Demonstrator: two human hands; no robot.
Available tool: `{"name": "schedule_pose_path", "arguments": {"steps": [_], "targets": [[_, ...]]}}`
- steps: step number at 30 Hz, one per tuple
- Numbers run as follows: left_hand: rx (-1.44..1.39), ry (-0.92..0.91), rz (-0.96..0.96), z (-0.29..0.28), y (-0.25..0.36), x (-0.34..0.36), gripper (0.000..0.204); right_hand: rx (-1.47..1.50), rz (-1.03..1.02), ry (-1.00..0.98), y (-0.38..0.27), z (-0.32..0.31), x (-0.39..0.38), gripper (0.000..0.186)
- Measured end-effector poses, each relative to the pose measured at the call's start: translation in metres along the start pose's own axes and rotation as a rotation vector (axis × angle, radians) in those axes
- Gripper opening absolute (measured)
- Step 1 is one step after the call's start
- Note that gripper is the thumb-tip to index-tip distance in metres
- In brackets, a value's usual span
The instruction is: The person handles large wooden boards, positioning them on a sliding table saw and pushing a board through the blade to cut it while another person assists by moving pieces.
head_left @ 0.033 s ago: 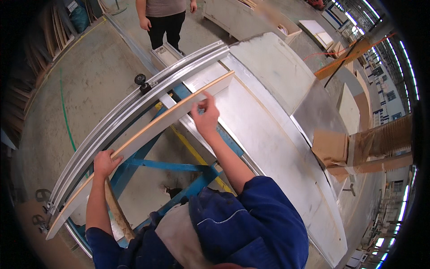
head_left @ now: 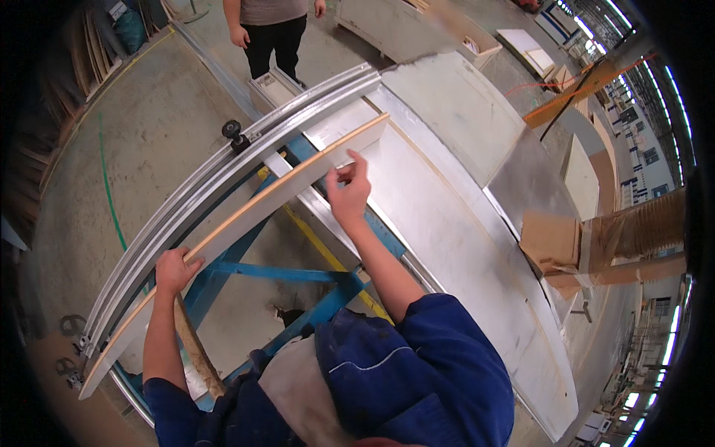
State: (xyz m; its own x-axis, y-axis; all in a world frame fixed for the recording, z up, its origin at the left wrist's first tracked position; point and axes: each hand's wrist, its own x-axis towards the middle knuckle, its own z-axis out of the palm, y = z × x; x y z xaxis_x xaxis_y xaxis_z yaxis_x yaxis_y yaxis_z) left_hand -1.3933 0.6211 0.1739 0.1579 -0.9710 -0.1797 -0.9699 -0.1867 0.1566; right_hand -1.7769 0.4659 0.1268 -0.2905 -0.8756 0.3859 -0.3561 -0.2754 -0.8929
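Observation:
A long narrow white board point(head_left: 279, 196) with a bare wood-coloured upper edge runs diagonally from lower left to upper middle. It stands on its edge, beside an aluminium rail point(head_left: 313, 106). My left hand point(head_left: 174, 271) is closed over the board's upper edge, thumb on the near side. My right hand point(head_left: 348, 190) hovers just off the board's near face, towards its far end, fingers bent and apart with nothing in them. Below it lies the metal machine table point(head_left: 439, 231). A black knob point(head_left: 233, 132) sits on the rail.
Blue frame bars point(head_left: 287, 274) cross beneath the board. At right, brown cardboard point(head_left: 551, 246) is taped beside the machine table. Another person point(head_left: 274, 33) stands beyond the rail, near a large bin point(head_left: 410, 33). Sheets point(head_left: 82, 52) lean at far left.
My right hand has shifted slightly right, away from the board's face. My left hand keeps its hold, and the board looks nearly unmoved.

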Motion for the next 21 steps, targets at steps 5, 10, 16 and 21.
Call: {"name": "schedule_pose_path", "arguments": {"steps": [5, 10, 16, 21], "targets": [[0.004, -0.077, -0.041, 0.000, 0.000, 0.004, 0.049, -0.072, 0.345, 0.066, 0.059, -0.026, -0.007, 0.054], [0.042, 0.039, 0.022, 0.002, 0.002, 0.003, 0.049, 0.066, 0.692, 0.096, 0.104, -0.032, -0.010, 0.060], [0.036, 0.039, 0.027, 0.004, 0.001, 0.002, 0.049, 0.453, 1.033, 0.128, 0.106, -0.039, -0.013, 0.027], [-0.006, -0.014, 0.002, 0.000, 0.000, 0.002, 0.049, 0.250, 0.685, -0.042, 0.101, -0.033, -0.049, 0.024]]}}
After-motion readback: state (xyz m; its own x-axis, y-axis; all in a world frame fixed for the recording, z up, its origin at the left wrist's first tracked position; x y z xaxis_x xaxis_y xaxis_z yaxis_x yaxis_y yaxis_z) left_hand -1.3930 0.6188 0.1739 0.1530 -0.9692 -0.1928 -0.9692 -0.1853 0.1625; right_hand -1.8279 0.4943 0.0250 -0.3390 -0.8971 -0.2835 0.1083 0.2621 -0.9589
